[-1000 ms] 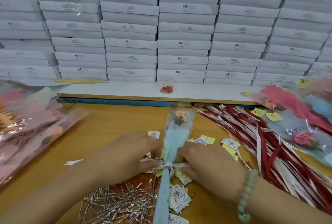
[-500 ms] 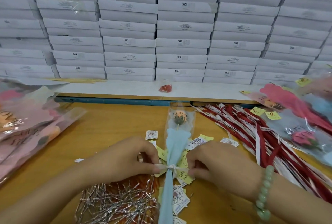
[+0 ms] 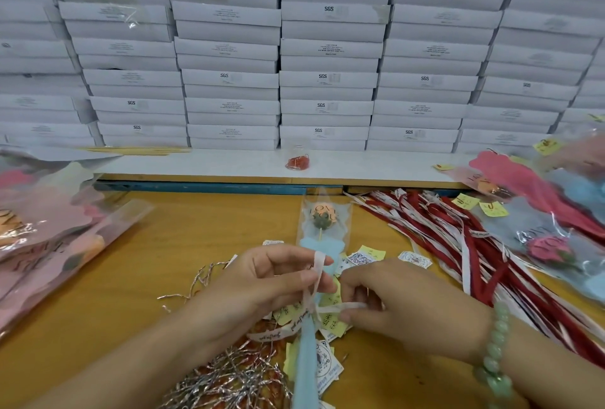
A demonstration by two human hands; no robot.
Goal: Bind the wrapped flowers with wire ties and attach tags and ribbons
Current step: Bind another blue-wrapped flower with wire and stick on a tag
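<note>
Left of the wrapped flower [image 3: 322, 223], my left hand [image 3: 271, 281] pinches a raised loop of white ribbon [image 3: 319, 261], I think to shape the bow. On the flower's right, my right hand [image 3: 402, 307] pinches the other end taut. The flower lies lengthwise on the worktop [image 3: 196, 238], bloom pointing away from me.

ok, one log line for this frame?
stage: tying ribbon | left hand: holds ribbon loop | right hand: pinches ribbon tail | wrapped flower: lying on table, between hands
</note>
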